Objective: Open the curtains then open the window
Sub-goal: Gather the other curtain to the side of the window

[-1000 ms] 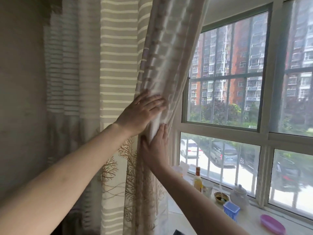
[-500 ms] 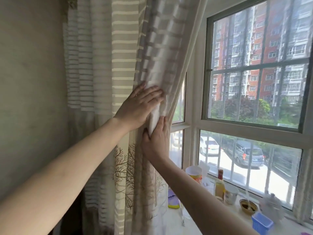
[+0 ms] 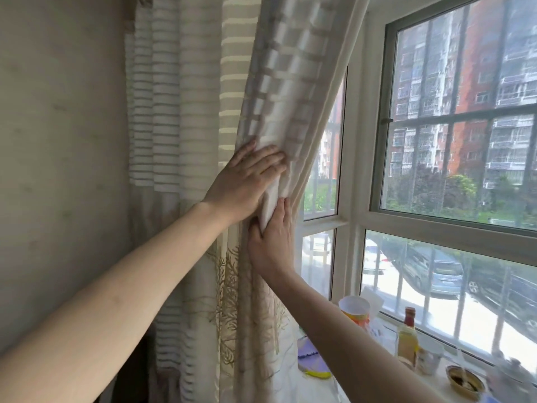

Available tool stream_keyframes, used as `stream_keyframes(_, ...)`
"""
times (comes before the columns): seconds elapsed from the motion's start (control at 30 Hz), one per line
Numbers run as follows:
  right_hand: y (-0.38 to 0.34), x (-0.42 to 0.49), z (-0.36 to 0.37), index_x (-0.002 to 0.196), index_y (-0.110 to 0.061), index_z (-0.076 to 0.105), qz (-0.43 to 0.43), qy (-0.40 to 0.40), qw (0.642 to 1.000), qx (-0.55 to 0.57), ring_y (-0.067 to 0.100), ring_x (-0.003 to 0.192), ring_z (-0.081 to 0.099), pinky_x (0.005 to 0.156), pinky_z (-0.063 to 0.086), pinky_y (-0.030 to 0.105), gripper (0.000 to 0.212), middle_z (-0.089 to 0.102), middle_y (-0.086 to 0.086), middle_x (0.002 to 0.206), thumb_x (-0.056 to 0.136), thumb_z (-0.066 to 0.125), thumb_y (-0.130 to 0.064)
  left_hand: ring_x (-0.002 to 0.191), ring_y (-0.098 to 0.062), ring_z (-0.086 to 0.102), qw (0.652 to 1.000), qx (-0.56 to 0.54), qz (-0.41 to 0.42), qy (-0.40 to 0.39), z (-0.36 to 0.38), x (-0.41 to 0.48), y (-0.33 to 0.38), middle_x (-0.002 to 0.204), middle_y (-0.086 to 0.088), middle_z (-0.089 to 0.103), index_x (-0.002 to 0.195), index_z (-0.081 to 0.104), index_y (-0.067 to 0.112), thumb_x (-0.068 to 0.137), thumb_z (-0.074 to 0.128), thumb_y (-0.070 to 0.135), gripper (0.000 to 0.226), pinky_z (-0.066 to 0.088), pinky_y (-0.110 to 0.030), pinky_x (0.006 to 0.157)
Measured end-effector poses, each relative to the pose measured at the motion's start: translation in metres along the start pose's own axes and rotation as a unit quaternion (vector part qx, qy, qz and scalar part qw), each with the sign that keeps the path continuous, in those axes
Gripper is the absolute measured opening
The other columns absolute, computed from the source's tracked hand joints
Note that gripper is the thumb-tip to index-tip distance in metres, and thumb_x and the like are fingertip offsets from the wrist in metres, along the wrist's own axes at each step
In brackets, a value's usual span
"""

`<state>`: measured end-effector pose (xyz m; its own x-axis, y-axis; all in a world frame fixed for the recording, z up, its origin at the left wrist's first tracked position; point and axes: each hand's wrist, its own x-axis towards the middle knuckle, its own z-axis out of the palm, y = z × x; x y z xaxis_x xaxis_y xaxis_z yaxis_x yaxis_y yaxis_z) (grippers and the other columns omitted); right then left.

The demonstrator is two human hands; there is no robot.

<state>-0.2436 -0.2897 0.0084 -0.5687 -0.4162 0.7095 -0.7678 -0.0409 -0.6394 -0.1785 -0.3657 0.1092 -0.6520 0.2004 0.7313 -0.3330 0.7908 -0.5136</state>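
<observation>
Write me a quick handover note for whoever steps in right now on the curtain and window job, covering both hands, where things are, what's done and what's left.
Left hand: flat on the gathered curtain, pressing it toward the wall.
Right hand: just below, gripping the same bunched fold from the window side.
Curtain: pulled to the left edge of the bay, its lower part hanging over the sill end.
Window: uncovered, looks shut.
Sill: paper cup, sauce bottle and small bowl below the window.
Done: curtain mostly open.
Left: settle the curtain, let go, open the window.
</observation>
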Motion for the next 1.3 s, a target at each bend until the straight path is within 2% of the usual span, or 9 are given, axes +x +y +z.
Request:
stream_keyframes(0.3,0.001,0.027,0.068,0.16,-0.012,0.001,0.019,-0.029,0.999,-0.004,0.015,0.154,0.001,0.116,0.002,0.022,0.08,0.001,0.002,0.168,0.097,0.047,-0.029,0.149,-0.021,0.036,1.0,-0.009,-0.006,0.004,0.041,-0.021,-0.06,0.155,-0.003,0.048,0.145,0.052,0.011,0.092,0.018,0.01,0.063,0.012,-0.044,0.126)
stream_keyframes(0.8,0.011,0.074,0.137,0.16,-0.014,0.002,0.002,-0.015,1.0,0.008,0.013,0.154,0.0,0.124,0.005,0.031,0.08,0.001,0.0,0.168,0.096,0.045,-0.034,0.149,-0.019,0.035,0.999,0.004,-0.023,0.042,0.101,-0.022,-0.123,0.154,-0.001,0.048,0.142,0.055,0.013,0.097,0.029,0.008,0.053,0.015,-0.043,0.126)
stream_keyframes(0.97,0.024,0.095,0.153,0.16,-0.014,0.003,-0.016,-0.015,1.0,0.015,0.013,0.154,0.001,0.124,0.005,0.029,0.08,0.002,0.001,0.168,0.095,0.046,-0.034,0.149,-0.019,0.035,0.998,0.032,-0.036,0.043,0.117,-0.015,-0.135,0.155,-0.002,0.047,0.143,0.055,0.013,0.095,0.035,0.005,0.052,0.016,-0.044,0.126)
stream_keyframes(1.1,0.031,0.109,0.169,0.16,-0.014,0.004,-0.02,-0.002,1.0,0.012,0.011,0.154,-0.002,0.117,-0.004,0.019,0.08,0.002,0.001,0.168,0.095,0.044,-0.037,0.15,-0.02,0.033,0.997,0.059,-0.04,0.02,0.13,-0.012,-0.145,0.156,-0.002,0.046,0.144,0.053,0.012,0.091,0.025,0.009,0.06,0.015,-0.046,0.126)
stream_keyframes(1.2,0.033,0.11,0.185,0.159,-0.01,-0.002,-0.042,-0.001,0.999,-0.007,0.012,0.153,-0.012,0.116,-0.012,0.021,0.082,-0.006,0.002,0.168,0.095,0.042,-0.034,0.15,-0.019,0.032,0.996,0.077,-0.051,0.022,0.139,-0.013,-0.152,0.157,-0.002,0.045,0.144,0.053,0.012,0.09,0.035,0.007,0.057,0.015,-0.046,0.126)
stream_keyframes(1.3,0.033,0.112,0.201,0.158,-0.008,-0.005,-0.055,-0.015,0.998,0.016,0.012,0.153,-0.015,0.119,-0.011,0.024,0.081,-0.008,0.004,0.167,0.096,0.042,-0.028,0.15,-0.017,0.033,0.995,0.074,-0.064,0.032,0.147,-0.017,-0.157,0.155,0.0,0.047,0.142,0.055,0.013,0.091,0.045,0.003,0.053,0.015,-0.045,0.126)
